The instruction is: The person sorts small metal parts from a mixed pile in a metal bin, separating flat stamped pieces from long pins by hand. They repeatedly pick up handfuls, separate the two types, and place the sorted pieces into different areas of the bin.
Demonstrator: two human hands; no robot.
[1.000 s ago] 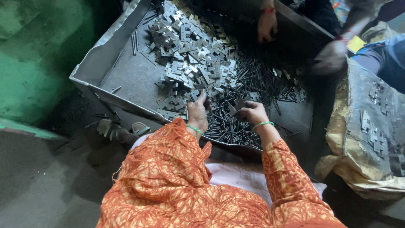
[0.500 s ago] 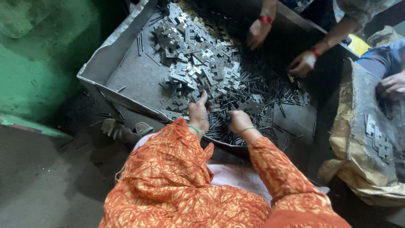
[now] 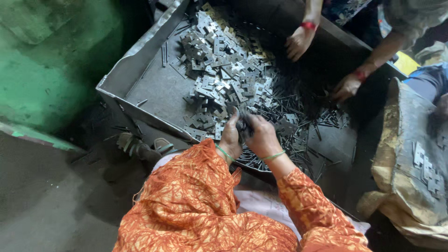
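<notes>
Both sets of fingers closed together on a small dark metal piece (image 3: 243,126), left hand (image 3: 231,137) and right hand (image 3: 263,136) touching, held just above the tray (image 3: 140,84) near edge. Piece's long axis: can't tell. Hinge plates (image 3: 228,79) pile lies ahead-left; pins (image 3: 298,121) ahead-right, nearer right hand.

A tray (image 3: 140,84) lies on the floor (image 3: 51,205) before the person, with a heap of plates (image 3: 224,74) in its middle and far part and pins (image 3: 298,121) spread to the right of them. The left hand (image 3: 231,137) and right hand (image 3: 262,136) meet over the tray's near edge, a small part (image 3: 243,127) between them; two other hands (image 3: 298,42) (image 3: 346,86) reach in from the far right, and a sack (image 3: 410,163) lies right of the tray
</notes>
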